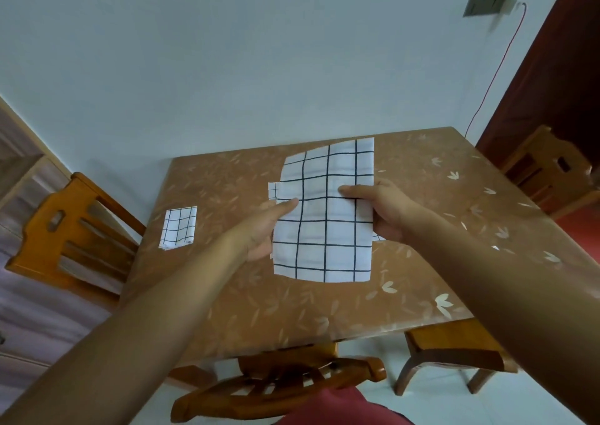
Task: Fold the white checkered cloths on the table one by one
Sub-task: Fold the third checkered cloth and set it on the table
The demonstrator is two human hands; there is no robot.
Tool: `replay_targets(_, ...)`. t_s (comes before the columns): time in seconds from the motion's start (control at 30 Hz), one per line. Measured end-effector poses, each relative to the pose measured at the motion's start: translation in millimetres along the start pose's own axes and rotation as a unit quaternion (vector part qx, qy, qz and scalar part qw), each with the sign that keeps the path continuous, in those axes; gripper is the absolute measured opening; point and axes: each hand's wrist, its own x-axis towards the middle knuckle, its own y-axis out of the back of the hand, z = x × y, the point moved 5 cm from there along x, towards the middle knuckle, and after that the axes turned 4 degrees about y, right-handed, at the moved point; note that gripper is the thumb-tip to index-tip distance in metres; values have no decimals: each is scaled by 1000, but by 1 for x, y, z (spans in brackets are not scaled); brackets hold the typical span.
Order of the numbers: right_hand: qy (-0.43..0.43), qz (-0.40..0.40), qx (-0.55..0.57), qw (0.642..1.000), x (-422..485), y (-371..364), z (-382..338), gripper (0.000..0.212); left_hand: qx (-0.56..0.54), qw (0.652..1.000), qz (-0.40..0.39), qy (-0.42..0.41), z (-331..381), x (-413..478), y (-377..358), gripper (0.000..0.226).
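Table [227, 262]: brown leafy cover.
Checkered cloth [328, 239]: mid-table, left hand [266, 226] and right hand [380, 210] pinching opposite side edges (set up for a fold, I guess).
Folded cloth [178, 226]: parked left, out of the way.

White cloth [324, 216] with black grid; brown table [227, 278] with pale leaf print

You've got 2 hands in view: left hand [264, 228] & right hand [388, 212]. 1 table [227, 181]. Checkered cloths: 3 you can tell apart, i.e. big cloth [328, 229], under-cloth [272, 191] showing at the edges only, small folded cloth [179, 226]; extra layers can't be counted. 4 wooden chairs: left chair [65, 229], near chair [276, 389], right-front chair [454, 343], far-right chair [548, 171]. 1 wall switch [487, 2], 1 red wire [496, 75]
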Motion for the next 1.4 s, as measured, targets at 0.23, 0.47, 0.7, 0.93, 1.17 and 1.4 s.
replay_targets(0.23, -19, 16, -97, 995, -3, 25, 22, 27, 68, 993, 70, -73, 9, 5, -9, 27)
replay_targets(0.47, -23, 22, -66, 997, -6, 43, 30, 26, 135, 989, 19, -51, 14, 10, 3, 26)
replay_targets(0.7, -49, 18, 42, 998, -4, 51, 31, 26, 15, 999, -38, -14, 16, 10, 5, 33)
replay_targets(0.93, -22, 23, 17, 999, 2, 43, 29, 15, 19, 999, 1, -50, 22, 8, 7, 26)
replay_targets(1.17, -81, -116, -160, 977, 0, 18, 25, 28, 271, 950, -7, -153, 42, 3, -12, 73)
replay_targets(1.4, -16, -104, -211, 972, 3, -3, 21, 22, 218, 952, 35, -210, 53, 3, -26, 68)
